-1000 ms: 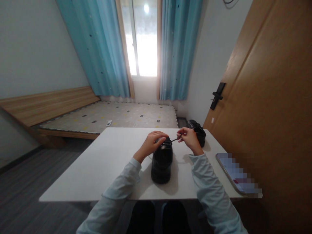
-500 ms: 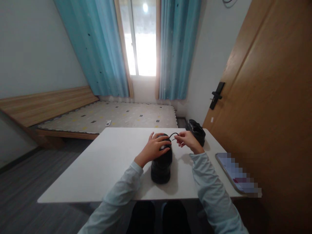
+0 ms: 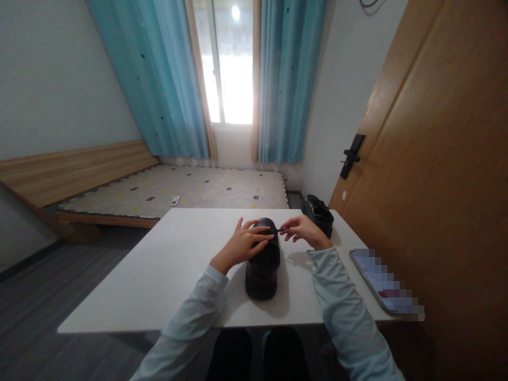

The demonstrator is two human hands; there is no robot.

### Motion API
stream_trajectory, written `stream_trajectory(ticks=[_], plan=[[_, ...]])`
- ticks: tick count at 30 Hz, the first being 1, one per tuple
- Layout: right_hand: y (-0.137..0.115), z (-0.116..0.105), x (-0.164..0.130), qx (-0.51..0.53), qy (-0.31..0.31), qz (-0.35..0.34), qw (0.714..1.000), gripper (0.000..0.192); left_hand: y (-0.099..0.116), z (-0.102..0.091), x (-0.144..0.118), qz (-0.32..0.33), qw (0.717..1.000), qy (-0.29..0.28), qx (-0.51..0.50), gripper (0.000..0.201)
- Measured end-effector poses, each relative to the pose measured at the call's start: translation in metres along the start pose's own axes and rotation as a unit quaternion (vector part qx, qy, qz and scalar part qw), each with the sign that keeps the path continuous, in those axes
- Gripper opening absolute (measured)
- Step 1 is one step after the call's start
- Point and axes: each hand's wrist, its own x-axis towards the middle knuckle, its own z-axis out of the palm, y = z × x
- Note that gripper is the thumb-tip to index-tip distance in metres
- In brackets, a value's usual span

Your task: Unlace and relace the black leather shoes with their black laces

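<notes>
A black shoe (image 3: 262, 275) stands on the white table in front of me, its heel toward me. My left hand (image 3: 246, 242) lies over the top of the shoe near the laces, fingers stretched out and spread, the little finger raised. Just right of the shoe, my right hand (image 3: 302, 230) pinches a black shoelace (image 3: 281, 229) between thumb and fingertips. The lace runs nearly straight from the shoe's top to those fingers. The lacing under my left fingers is partly hidden.
A second black shoe (image 3: 317, 212) sits at the table's far right corner, just beyond my right hand. On the right edge of the white table (image 3: 159, 280) lies a tablet-like device (image 3: 377, 280), partly blurred out. A wooden door (image 3: 440, 159) stands close on the right.
The lace, looped up in an arc before, is now drawn nearly straight. My right hand has shifted slightly left, and my left fingers have moved slightly left and spread on the shoe.
</notes>
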Motion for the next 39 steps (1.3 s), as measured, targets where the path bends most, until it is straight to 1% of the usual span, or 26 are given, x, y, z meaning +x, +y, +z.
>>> stream_trajectory(ticks=[2,6,12,16,22,27,30,32,36,39], plan=[[0.001,0.000,0.001,-0.010,-0.006,0.004,1.000,0.017,-0.002,0.001,0.000,-0.010,1.000,-0.006,-0.008,0.032],[0.002,0.001,0.002,-0.038,-0.005,-0.001,0.999,0.024,-0.005,0.003,0.001,-0.007,1.000,-0.009,-0.025,0.031],[0.004,0.001,0.006,-0.099,0.018,-0.032,0.994,0.019,-0.005,0.004,0.002,-0.003,0.999,-0.004,-0.032,0.030],[0.007,0.002,0.010,-0.123,0.015,-0.043,0.991,0.019,-0.005,0.005,0.002,-0.004,1.000,0.004,-0.030,0.030],[0.009,0.005,0.011,-0.122,0.005,-0.050,0.991,0.019,-0.008,0.009,0.002,0.009,0.999,0.031,-0.029,0.029],[0.006,0.006,0.008,-0.108,-0.031,-0.054,0.992,0.019,-0.007,0.009,0.001,0.040,0.996,0.073,-0.017,0.029],[0.004,0.006,0.006,-0.111,-0.042,-0.058,0.991,0.017,-0.005,0.007,0.001,0.043,0.994,0.096,0.000,0.030],[0.004,0.006,0.006,-0.118,-0.029,-0.067,0.990,0.015,-0.004,0.006,0.000,0.038,0.995,0.092,0.006,0.032],[0.007,0.009,0.009,-0.114,0.004,-0.088,0.990,0.013,-0.004,0.006,0.001,0.032,0.997,0.066,0.001,0.034],[0.011,0.011,0.012,-0.103,0.019,-0.096,0.990,0.014,-0.003,0.006,0.002,0.030,0.997,0.067,-0.008,0.034]])
